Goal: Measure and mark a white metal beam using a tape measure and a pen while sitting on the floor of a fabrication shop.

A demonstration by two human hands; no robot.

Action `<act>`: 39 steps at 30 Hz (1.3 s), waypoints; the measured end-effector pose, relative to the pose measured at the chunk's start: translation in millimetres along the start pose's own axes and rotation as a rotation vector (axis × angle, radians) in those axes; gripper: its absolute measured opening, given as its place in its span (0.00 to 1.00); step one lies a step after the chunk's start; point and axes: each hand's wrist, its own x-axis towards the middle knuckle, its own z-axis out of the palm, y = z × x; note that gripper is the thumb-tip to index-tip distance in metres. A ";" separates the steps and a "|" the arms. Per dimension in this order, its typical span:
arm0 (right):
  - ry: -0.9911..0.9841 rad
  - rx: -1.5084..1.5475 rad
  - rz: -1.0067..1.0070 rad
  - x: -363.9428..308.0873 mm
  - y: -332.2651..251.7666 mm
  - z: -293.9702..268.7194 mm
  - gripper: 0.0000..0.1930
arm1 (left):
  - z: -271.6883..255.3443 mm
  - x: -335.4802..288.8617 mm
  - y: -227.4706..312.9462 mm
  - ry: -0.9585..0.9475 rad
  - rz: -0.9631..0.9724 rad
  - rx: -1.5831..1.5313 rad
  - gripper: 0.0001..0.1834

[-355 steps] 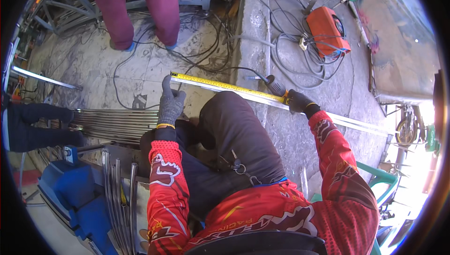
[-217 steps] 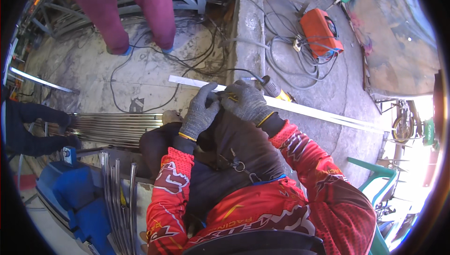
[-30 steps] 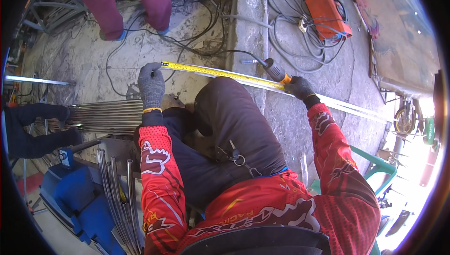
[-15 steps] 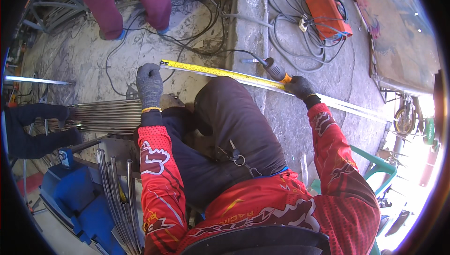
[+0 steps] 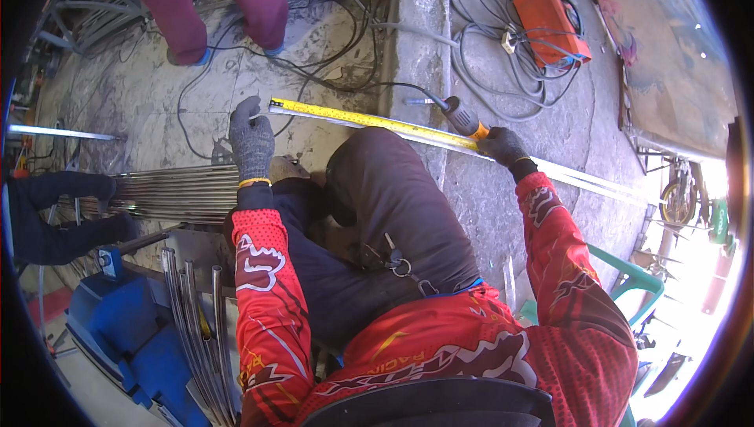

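Glossy metal is seen on the bundled tubes [image 5: 181, 194], matt knitted cloth on the gloves [image 5: 253, 152], rough concrete on the floor [image 5: 577, 132].

Tape measure [image 5: 377, 121]: along the metal bar [image 5: 585, 182], beyond my knee [image 5: 381, 164], right end in my right hand [image 5: 503, 146]; my left hand [image 5: 252, 144]: just left of the tape's other end; power tool [image 5: 462, 115]: beyond the tape, near my right hand; boxy machine [image 5: 546, 25]: farther ahead, right, cables [image 5: 481, 89] beside it; rods [image 5: 177, 194]: left of my left hand; tubes [image 5: 217, 309]: nearer me, left of my left sleeve [image 5: 271, 301]
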 end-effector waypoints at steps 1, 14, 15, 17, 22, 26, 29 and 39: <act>0.009 0.004 0.004 -0.5 2.3 -0.4 0.27 | 0.7 -1.1 6.3 -0.054 -0.071 0.012 0.21; -0.006 -0.033 0.024 -2.4 -1.6 -2.2 0.27 | 7.2 -1.5 -5.3 -0.118 0.109 -0.006 0.18; -0.006 -0.024 0.022 -2.4 -2.2 -2.0 0.27 | 5.7 -2.2 -3.8 -0.117 0.109 -0.005 0.18; -0.004 -0.014 0.027 -3.1 0.9 -2.7 0.27 | 4.2 -2.1 11.0 -0.094 0.075 0.107 0.15; -0.009 -0.004 0.019 -2.9 -1.5 -2.2 0.27 | 2.0 -0.9 6.4 -0.032 0.094 0.077 0.12; -0.007 0.004 0.017 -2.5 0.1 -2.6 0.27 | 2.3 -0.3 8.5 -0.041 0.061 0.071 0.10; -0.014 -0.007 0.028 -2.0 0.0 -2.1 0.26 | 0.4 0.1 7.5 -0.058 0.039 0.051 0.09; 0.006 0.039 0.010 -1.3 1.0 1.0 0.28 | -1.3 2.5 -4.3 -0.083 0.014 0.000 0.08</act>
